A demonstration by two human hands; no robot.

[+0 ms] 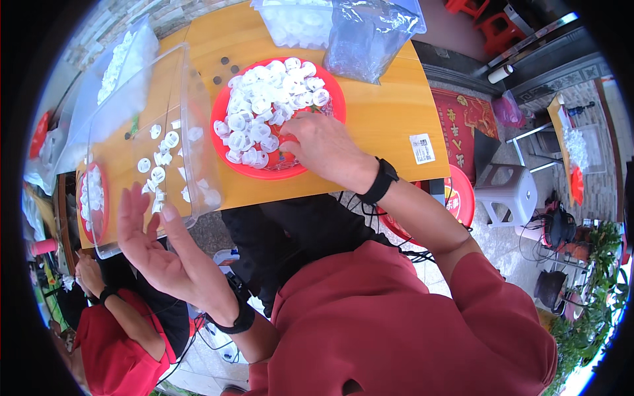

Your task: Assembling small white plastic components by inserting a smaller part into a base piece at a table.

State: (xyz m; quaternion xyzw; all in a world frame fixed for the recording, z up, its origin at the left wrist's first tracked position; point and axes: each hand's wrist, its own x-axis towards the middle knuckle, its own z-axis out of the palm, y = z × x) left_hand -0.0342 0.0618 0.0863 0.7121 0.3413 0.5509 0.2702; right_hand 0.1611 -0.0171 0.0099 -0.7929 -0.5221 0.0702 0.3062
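A round red plastic tray (254, 173) holds a heap of small white plastic caps (267, 99). Over its near right part, my right hand (330, 145) has its fingers curled beside the caps, and whatever is between the fingertips is hidden. My left hand (162, 244) is raised at the near left edge of the table, fingers apart and nothing in it. Just beyond it, a clear plastic bin (187, 119) rests on the table with loose white pieces (158, 174) scattered in or behind it.
Behind the tray stand a clear tub (294, 23) of white pieces and a crumpled clear bag (363, 49). Another translucent tub (142, 49) leans at far left. On the left, a co-worker's hand (89, 274) is near a second red tray (104, 214). A grey stool (505, 195) stands right.
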